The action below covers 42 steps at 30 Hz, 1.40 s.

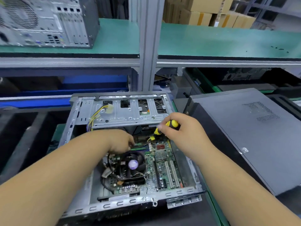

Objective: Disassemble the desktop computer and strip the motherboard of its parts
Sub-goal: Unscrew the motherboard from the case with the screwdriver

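1. While the opened computer case (130,160) lies on its side on the bench, the motherboard (162,163) sits inside it, cooler fan (132,164) mounted on top.
2. Left hand (119,141) reaches down to the memory slots; fingers hidden, so its grip cannot be told.
3. Right hand (180,129) grips a yellow-and-black screwdriver (166,127), tip pointing down at the board's far edge.
4. Removed side panel (247,136) lies just right of the case.

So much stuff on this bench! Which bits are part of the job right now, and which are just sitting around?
In use:
open case
motherboard
cooler fan
screwdriver, held in the right hand
left hand, reaching in by the memory slots

Sitting around:
closed tower at right
another case on the shelf
cardboard boxes behind
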Motion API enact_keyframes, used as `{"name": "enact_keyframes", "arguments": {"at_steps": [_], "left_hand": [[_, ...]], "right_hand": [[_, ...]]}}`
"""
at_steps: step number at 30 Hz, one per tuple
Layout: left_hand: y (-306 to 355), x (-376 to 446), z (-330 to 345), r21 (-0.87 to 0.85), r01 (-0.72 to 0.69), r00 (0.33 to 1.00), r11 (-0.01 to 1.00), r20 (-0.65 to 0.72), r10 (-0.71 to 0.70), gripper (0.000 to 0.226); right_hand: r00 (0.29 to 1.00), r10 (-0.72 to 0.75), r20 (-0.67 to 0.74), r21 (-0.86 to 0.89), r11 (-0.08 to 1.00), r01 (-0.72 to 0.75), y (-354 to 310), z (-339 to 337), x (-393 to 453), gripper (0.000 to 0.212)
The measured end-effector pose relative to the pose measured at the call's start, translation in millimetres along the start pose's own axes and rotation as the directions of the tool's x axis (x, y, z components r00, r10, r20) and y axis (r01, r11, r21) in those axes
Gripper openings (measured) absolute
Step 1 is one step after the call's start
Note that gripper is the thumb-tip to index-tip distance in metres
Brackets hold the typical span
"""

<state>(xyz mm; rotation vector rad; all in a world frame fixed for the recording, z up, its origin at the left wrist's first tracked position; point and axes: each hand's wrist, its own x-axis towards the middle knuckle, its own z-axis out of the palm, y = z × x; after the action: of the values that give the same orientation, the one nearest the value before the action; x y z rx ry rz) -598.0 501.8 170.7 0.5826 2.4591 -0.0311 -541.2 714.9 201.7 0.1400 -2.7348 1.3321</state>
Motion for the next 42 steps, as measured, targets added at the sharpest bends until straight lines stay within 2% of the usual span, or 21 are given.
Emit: {"name": "enact_keyframes", "arguments": {"at_steps": [4,8,9,13,15,17,19,21,24,26,28,31,35,39,40,42], "left_hand": [[-28,-16,11,-0.021,0.175,0.982,0.984,-0.075,-0.176,0.032],[-32,-13,16,-0.072,0.213,0.973,0.974,-0.079,-0.218,0.029],[-33,-11,15,-0.060,0.209,0.976,0.976,-0.058,-0.212,0.031],[-37,-7,13,0.076,0.135,0.972,0.988,0.183,-0.147,0.045],[-40,-4,13,0.063,0.127,0.961,0.990,0.240,-0.138,0.045],[-44,1,15,-0.019,0.132,0.949,0.991,0.291,-0.121,0.039],[-48,5,18,-0.181,0.224,0.936,0.958,0.313,-0.160,0.031],[-52,8,19,-0.231,0.230,0.939,0.945,0.308,-0.153,0.025],[-62,8,18,-0.304,0.265,0.926,0.915,0.344,-0.154,0.024],[-69,3,16,-0.405,0.318,0.915,0.857,0.368,-0.165,0.027],[-71,0,14,-0.435,0.324,0.913,0.840,0.378,-0.156,0.030],[-70,3,14,-0.394,0.347,0.913,0.851,0.349,-0.210,0.033],[-67,11,15,-0.279,0.323,0.898,0.904,0.391,-0.200,0.033],[-58,14,13,-0.126,0.316,0.889,0.940,0.387,-0.246,0.006],[-55,12,10,-0.066,0.288,0.886,0.955,0.397,-0.239,0.008],[-54,13,10,0.043,0.194,0.879,0.980,0.437,-0.193,0.026]], "right_hand": [[0.996,-0.002,0.088,0.003,1.000,0.002,-5,28,7,0.008],[0.989,-0.048,0.138,0.011,0.999,0.047,-20,55,17,0.012],[0.987,-0.054,0.151,-0.002,0.998,0.055,-24,61,20,0.013],[0.973,-0.072,0.218,-0.064,0.994,0.088,-30,82,31,0.018],[0.964,-0.075,0.255,-0.102,0.989,0.104,-28,89,34,0.021],[0.962,-0.076,0.263,-0.127,0.985,0.113,-25,96,38,0.021],[0.958,-0.090,0.271,-0.137,0.982,0.130,-23,104,42,0.020],[0.939,-0.109,0.325,-0.159,0.973,0.168,-21,114,46,0.019],[0.906,-0.117,0.407,-0.221,0.950,0.221,-15,127,48,0.021],[0.899,-0.109,0.423,-0.227,0.948,0.222,-10,130,49,0.022],[0.901,-0.107,0.420,-0.222,0.951,0.217,-6,131,51,0.021],[0.904,-0.139,0.404,-0.209,0.948,0.240,-4,130,54,0.019],[0.892,-0.160,0.423,-0.211,0.940,0.268,-5,130,53,0.019],[0.881,-0.172,0.440,-0.214,0.933,0.290,-6,130,53,0.019],[0.880,-0.176,0.441,-0.210,0.933,0.292,-6,130,53,0.020],[0.879,-0.184,0.440,-0.204,0.933,0.297,-7,131,53,0.020]]}}
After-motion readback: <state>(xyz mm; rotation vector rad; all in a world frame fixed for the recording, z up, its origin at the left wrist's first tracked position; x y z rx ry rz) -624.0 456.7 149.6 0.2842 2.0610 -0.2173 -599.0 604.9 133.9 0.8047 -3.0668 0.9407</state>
